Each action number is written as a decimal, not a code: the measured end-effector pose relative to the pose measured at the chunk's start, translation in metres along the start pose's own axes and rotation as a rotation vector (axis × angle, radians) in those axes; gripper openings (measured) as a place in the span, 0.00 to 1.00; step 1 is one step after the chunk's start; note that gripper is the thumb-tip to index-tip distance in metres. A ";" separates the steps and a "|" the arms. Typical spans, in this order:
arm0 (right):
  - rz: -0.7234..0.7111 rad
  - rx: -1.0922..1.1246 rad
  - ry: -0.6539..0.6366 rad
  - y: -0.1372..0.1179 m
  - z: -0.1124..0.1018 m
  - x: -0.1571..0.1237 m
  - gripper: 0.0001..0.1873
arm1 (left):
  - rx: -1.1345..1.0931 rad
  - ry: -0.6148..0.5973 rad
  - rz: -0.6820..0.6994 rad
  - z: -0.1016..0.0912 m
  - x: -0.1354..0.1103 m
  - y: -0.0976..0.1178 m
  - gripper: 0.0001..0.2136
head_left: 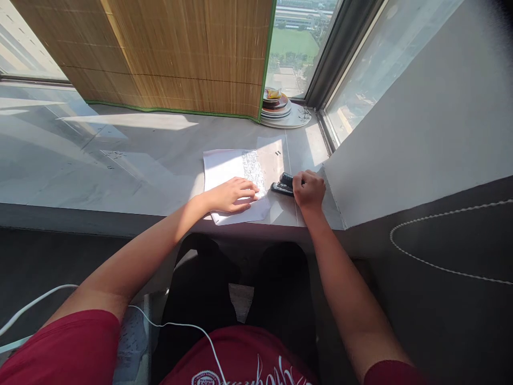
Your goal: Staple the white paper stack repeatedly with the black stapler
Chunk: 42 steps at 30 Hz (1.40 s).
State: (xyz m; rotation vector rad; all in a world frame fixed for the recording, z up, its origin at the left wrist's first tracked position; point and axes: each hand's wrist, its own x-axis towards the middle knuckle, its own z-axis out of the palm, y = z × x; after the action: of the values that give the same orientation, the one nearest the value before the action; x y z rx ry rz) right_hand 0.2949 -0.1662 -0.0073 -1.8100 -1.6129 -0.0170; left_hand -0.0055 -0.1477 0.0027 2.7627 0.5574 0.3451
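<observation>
The person's right hand point(309, 190) is closed around the right end of a black stapler point(282, 186), on the ledge point(168, 160) just beside the papers point(224, 167); the left hand point(236, 194) lies on them, gripping nothing; too light a press could let sheets skew; their lower edge, at the ledge's front, could crease if leaned on.

Head-worn, the one view faces forward and down from above and behind the gripping right hand point(309, 190).
</observation>
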 end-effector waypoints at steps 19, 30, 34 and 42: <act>0.017 0.012 -0.005 -0.001 -0.001 0.001 0.22 | -0.004 -0.026 -0.003 -0.003 0.001 0.002 0.14; 0.010 0.010 0.001 0.001 0.000 0.000 0.22 | -0.023 -0.056 -0.039 -0.005 0.001 0.004 0.26; -0.006 -0.013 0.012 0.003 0.001 0.000 0.21 | -0.004 -0.072 -0.049 -0.003 0.001 0.003 0.27; 0.007 0.021 -0.001 0.002 0.000 -0.001 0.21 | 0.030 -0.091 0.012 -0.003 0.002 0.002 0.24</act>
State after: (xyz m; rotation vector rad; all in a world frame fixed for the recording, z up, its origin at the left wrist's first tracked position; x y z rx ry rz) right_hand 0.2962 -0.1668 -0.0087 -1.8002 -1.6014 0.0034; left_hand -0.0035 -0.1476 0.0063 2.7948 0.5279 0.2138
